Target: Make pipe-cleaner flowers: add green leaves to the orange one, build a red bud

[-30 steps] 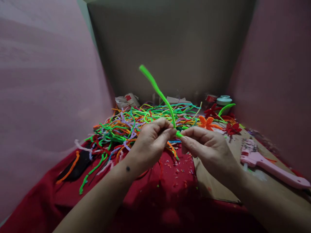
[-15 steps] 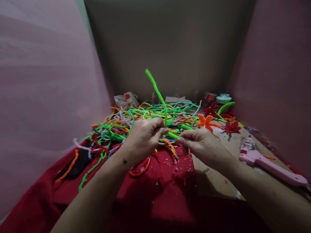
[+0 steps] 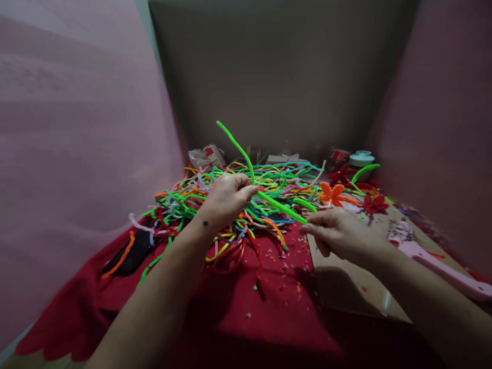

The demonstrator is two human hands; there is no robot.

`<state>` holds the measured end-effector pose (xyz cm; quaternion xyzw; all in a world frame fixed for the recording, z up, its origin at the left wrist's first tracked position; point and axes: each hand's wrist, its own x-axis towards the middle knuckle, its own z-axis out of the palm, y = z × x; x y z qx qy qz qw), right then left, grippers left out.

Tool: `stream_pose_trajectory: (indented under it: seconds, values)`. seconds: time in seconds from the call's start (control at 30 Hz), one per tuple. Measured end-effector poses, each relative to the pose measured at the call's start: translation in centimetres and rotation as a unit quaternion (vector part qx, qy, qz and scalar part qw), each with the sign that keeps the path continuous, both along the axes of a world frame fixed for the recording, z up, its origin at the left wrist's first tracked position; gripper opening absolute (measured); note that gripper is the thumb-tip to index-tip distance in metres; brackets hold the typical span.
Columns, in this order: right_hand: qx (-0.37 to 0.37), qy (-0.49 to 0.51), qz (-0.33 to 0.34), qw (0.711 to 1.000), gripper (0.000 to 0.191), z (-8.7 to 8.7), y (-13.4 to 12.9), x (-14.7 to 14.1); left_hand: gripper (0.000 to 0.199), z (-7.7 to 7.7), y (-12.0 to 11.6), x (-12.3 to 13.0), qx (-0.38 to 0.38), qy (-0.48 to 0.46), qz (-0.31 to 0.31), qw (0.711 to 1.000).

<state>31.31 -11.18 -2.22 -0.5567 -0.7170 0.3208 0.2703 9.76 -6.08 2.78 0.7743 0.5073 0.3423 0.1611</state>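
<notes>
A bright green pipe cleaner [image 3: 282, 207] runs between my two hands above the table. My left hand [image 3: 229, 197] pinches it partway along, and its free end bends up and to the left. My right hand [image 3: 335, 230] grips the lower right end between thumb and fingers. The stretch between the hands is straight and slopes down to the right. Behind them lies a tangled pile of pipe cleaners [image 3: 207, 179] in many colours. An orange flower shape [image 3: 332, 193] made of the same fuzzy stems lies just beyond my right hand.
A cardboard piece [image 3: 346, 289] lies at the right, with a pink glue gun [image 3: 434, 261] on it. Dark red flower shapes [image 3: 374, 204] and a jar with a pale lid [image 3: 361, 158] stand behind. A black object [image 3: 132, 251] rests on the red cloth [image 3: 249, 328] at left.
My right hand has moved right and a little down, away from my left hand. More of the green pipe cleaner now shows between them. The view has shifted slightly.
</notes>
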Motion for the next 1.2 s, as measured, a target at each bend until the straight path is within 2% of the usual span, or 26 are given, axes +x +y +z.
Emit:
stream_pose_trajectory:
  seconds: [0.07,0.13,0.2,0.27,0.4,0.47,0.53,0.6,0.7,0.8,0.9,1.07,1.2]
  values:
    - [0.069,0.009,-0.032,0.997,0.037,0.0,-0.4,-0.3,0.029,-0.1,0.1,0.0,0.006,-0.009,0.017,1.0]
    - [0.088,0.049,-0.059,0.993,0.036,0.0,-0.8,-0.6,0.028,-0.2,0.2,0.0,0.0,-0.018,0.016,1.0]
    - [0.045,0.111,-0.062,0.991,0.037,-0.2,-1.0,-0.5,0.026,-0.2,0.3,-0.1,-0.014,-0.024,-0.001,1.0]
    - [-0.021,0.193,-0.036,0.98,0.037,-0.7,-0.9,-0.2,0.026,-0.2,0.3,-0.2,-0.027,-0.031,-0.022,0.999]
    - [-0.123,0.363,0.03,0.923,0.022,-1.6,-0.5,0.4,0.027,-0.3,0.4,-0.4,-0.05,-0.051,-0.059,0.996]
    - [-0.164,0.403,0.055,0.899,0.021,-1.7,-0.5,0.5,0.028,-0.4,0.6,-0.4,-0.062,-0.053,-0.071,0.994]
    - [-0.186,0.412,0.071,0.889,0.022,-1.7,-0.6,0.4,0.028,-0.5,0.8,-0.4,-0.075,-0.055,-0.082,0.992]
    - [-0.186,0.404,0.071,0.893,0.021,-1.7,-0.7,0.3,0.029,-0.6,0.9,-0.3,-0.088,-0.06,-0.087,0.991]
    - [-0.146,0.351,0.027,0.924,0.023,-1.8,-0.9,0.1,0.029,-0.6,0.7,-0.2,-0.078,-0.07,-0.072,0.992]
    - [-0.041,0.25,-0.066,0.965,0.031,-2.0,-0.8,-0.3,0.03,-0.5,0.0,0.0,-0.051,-0.076,-0.049,0.995]
    - [0.049,0.163,-0.114,0.979,0.034,-2.0,-0.9,-0.7,0.03,-0.4,-0.3,0.2,-0.05,-0.085,-0.052,0.994]
    - [0.035,0.098,-0.052,0.993,0.035,-1.7,-1.9,-1.3,0.029,-0.5,0.1,0.0,-0.046,-0.088,-0.044,0.994]
    - [-0.056,0.061,0.048,0.995,0.036,-1.0,-2.3,-0.5,0.028,-0.1,0.2,-0.4,-0.078,-0.066,-0.088,0.991]
